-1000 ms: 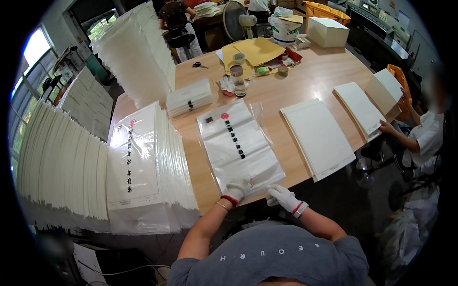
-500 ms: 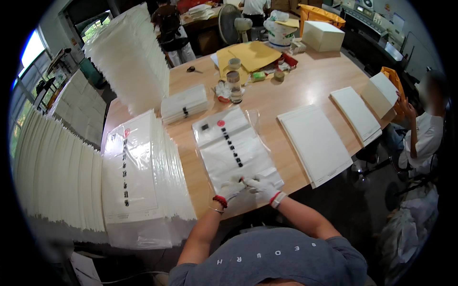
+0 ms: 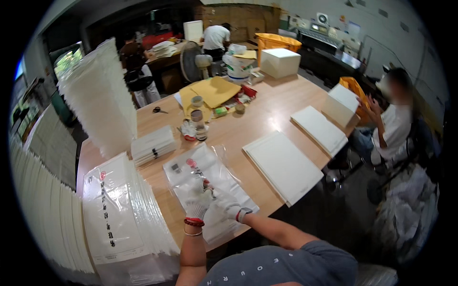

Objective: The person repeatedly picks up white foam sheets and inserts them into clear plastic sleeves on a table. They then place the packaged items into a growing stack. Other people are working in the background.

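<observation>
A clear plastic bag with white sheets and dark printing lies in front of me, near the table edge. Over its middle is my left hand in a white glove, the fingers curled together; whatever they pinch is hidden. My right hand, also gloved, rests lower on the bag with its fingers stretched toward the left hand. Left of them stands a thick pile of similar printed bags. A stack of white sheets lies to the right.
Further off are a clipped paper bundle, a glass jar, scissors, yellow envelopes and a white box. Tall paper stacks rise at the left. A co-worker sits at the right, near another white block.
My left hand has gone from the bag's near edge up to its middle, and the right hand stays lower. My view has turned, so the table appears further left and lower.
</observation>
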`<state>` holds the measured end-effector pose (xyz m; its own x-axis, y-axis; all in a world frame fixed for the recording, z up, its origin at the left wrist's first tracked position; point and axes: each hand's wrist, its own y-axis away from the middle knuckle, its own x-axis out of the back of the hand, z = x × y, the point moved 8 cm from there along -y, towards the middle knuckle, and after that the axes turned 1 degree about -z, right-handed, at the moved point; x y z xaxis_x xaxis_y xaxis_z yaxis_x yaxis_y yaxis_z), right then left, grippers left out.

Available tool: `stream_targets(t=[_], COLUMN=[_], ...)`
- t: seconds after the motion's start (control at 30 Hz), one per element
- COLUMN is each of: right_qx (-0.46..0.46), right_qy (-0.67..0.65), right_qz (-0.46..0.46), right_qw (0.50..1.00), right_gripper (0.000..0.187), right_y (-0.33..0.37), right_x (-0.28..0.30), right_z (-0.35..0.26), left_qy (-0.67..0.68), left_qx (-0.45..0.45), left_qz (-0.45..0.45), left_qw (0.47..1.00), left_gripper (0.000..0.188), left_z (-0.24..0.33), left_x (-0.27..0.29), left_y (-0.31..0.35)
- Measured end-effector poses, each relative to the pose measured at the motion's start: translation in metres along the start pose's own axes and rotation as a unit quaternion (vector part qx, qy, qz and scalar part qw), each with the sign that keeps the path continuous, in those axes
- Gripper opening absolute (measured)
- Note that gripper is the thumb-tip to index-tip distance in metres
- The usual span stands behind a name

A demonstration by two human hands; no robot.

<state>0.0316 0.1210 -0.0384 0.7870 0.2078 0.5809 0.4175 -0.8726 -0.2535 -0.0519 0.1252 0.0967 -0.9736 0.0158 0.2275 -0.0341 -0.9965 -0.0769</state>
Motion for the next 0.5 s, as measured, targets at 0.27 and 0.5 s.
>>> stream_targets(t=[0.27, 0.5], right_qx=[-0.066, -0.097], right_qy=[0.218, 0.305], right_qz=[0.068, 0.037], right_qw=[0.971, 0.947], right_gripper=[0.023, 0.060], right_y=[0.151, 0.211], right_x=[0.161, 0.243], right_z=[0.018, 0.074], left_qy=[-0.294, -0.178], left_qx=[-0.187, -0.221], left_qz=[0.090, 0.070], left_qw=[0.933, 0.956], left_gripper=[0.058, 0.029], left_z=[0.014, 0.055], left_x=[-0.003, -0.033], left_y=[0.057, 0.133])
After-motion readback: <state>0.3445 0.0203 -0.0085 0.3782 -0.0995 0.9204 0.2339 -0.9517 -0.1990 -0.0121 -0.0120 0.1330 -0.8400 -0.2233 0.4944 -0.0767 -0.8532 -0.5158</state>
